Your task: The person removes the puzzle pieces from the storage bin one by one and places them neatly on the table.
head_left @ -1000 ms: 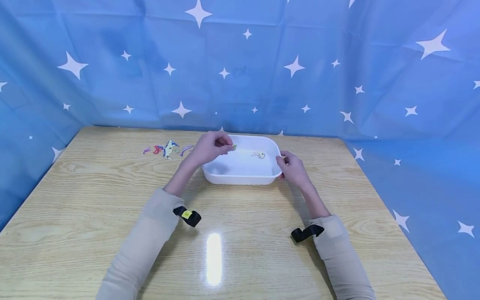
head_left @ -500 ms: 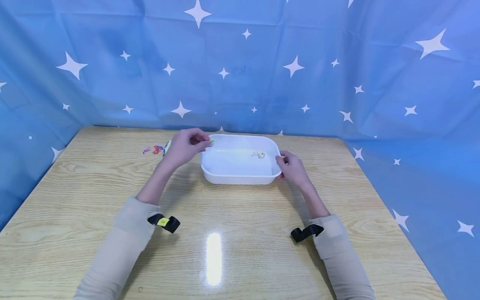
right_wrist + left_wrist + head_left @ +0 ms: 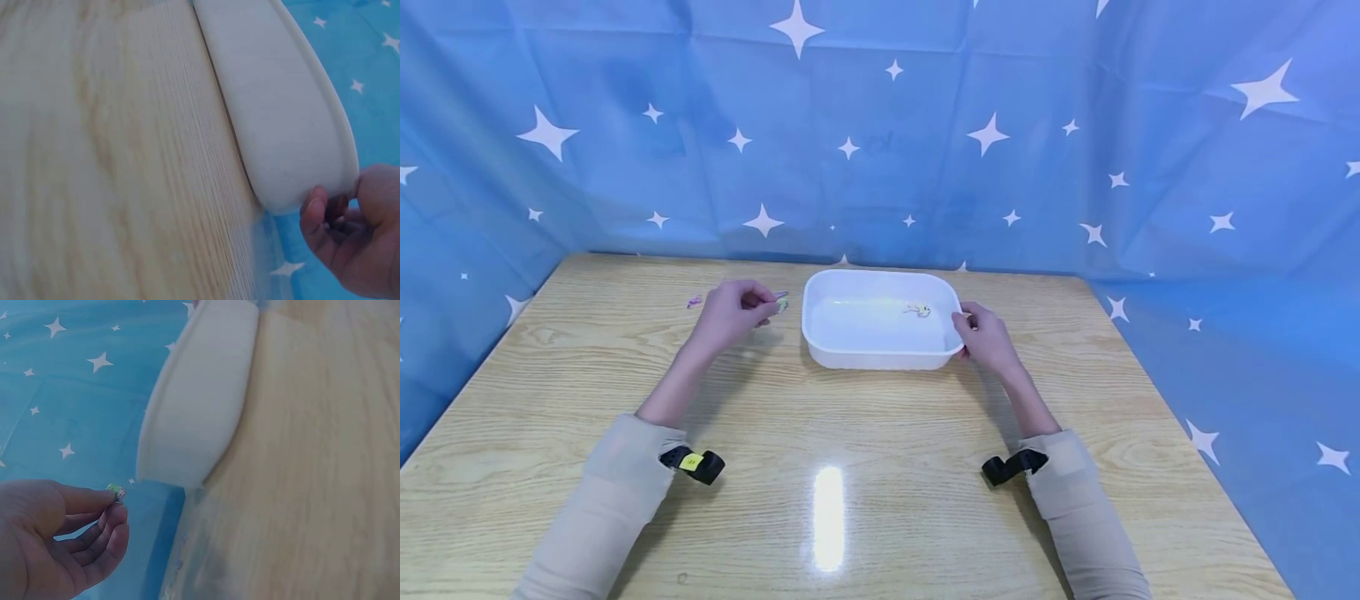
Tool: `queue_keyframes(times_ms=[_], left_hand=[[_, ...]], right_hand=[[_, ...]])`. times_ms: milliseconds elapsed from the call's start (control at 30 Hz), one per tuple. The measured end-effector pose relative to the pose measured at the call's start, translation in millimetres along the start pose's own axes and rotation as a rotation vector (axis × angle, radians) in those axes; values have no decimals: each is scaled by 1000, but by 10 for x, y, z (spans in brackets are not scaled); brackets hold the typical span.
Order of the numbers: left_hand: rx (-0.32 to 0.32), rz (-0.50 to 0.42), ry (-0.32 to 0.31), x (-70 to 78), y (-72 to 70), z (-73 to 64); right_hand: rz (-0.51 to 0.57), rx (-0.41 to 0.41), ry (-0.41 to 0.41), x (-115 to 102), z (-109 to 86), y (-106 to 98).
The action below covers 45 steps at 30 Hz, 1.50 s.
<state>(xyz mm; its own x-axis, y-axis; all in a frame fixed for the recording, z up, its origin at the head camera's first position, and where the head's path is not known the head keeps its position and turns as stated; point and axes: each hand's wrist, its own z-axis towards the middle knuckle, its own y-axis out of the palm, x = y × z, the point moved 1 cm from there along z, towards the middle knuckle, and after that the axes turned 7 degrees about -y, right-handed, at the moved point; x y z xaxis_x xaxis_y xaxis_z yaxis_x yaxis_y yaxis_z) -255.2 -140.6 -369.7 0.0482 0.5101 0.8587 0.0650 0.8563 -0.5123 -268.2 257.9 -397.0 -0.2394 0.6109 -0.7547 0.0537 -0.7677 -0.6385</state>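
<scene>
My left hand [image 3: 735, 312] is left of the white plastic tray [image 3: 874, 360], over the table. Between its thumb and fingertips it pinches a small green piece [image 3: 114, 489], flat-looking with a bit of pink; its exact kind is too small to make out. My right hand [image 3: 987, 337] grips the tray's right end, thumb at the rim and fingers curled under it in the right wrist view. Inside the tray lies a small pale yellow figure [image 3: 919, 309]. A little purple piece [image 3: 694, 301] shows left of my left hand, which hides other small coloured pieces behind it.
The light wood table [image 3: 895, 467] ends at the back against a blue curtain [image 3: 880, 167] with white stars. Black straps with cameras sit over both sleeves. Part of another purple piece [image 3: 782, 294] shows just past the left fingertips.
My left hand has moved left with the green piece, from over the tray to beside it above the table. My right hand and the tray have stayed put.
</scene>
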Motion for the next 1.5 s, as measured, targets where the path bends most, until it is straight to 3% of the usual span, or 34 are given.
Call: queue_keyframes(times_ms=[300,567,1067,1300,1500], left_hand=[[-38,148,-29,-202,37,47],[-111,140,-72,-318,109,94],[-132,181,-64,-316,145,109],[-76,192,-20,-282,102,115],[-38,129,21,-141,95,93]], right_hand=[[0,1,7,5,-4,-3],[-2,2,7,5,1,-2],[-10,5,5,11,14,8],[-7,8,2,19,21,13],[-5,7,3,22,19,11]])
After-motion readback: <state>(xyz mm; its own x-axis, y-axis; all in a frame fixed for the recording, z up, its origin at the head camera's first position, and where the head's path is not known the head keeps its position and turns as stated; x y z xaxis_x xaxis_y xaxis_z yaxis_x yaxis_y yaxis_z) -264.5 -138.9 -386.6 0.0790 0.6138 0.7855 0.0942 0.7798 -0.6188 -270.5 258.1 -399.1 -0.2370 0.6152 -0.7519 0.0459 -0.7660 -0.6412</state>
